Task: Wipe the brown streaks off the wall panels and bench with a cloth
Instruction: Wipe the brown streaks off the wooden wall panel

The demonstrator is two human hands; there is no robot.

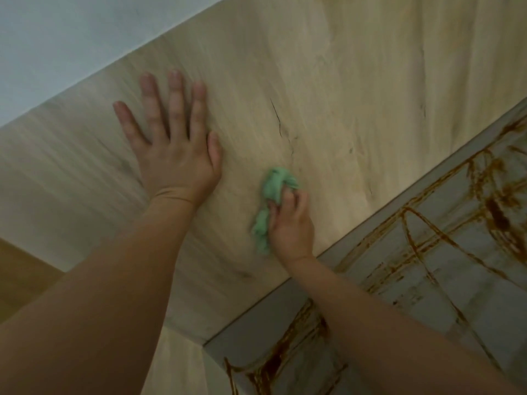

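Head view, single frame.

Item 1: one green cloth [275, 192], crumpled, pressed against the pale wood-grain panel [328, 81] near that panel's lower-right edge. One bunch showed above the fingers and a tail hung out below, at the hand's left side.

Item 2: one right hand [291, 223], fingers curled round the cloth and gripping it, back of the hand toward the camera. Its bare forearm ran in from the lower right.

Item 3: one left hand [174, 149], palm flat on the same panel, all five fingers straight and spread, holding nothing. It lay left of the cloth, near it but apart. Its bare forearm entered from the lower left.

Item 4: one thin, dark, crooked line [281, 126] on the wood-grain panel, just above the cloth. Whether it was a crack or a mark could not be told. A few fainter dark smudges lay to its right.

Item 5: one grey-white panel [484, 295] meeting the wood-grain panel along a straight edge at the right. It carried brown streaks [497, 213], both crossing lines and thicker blots, too tangled to count. The right forearm crossed in front of this panel.

Item 6: one plain white wall area [57, 38] at upper left, beyond the wood-grain panel's far edge.

Item 7: one darker brown wooden surface [22, 275] at lower left, partly hidden behind the left forearm.
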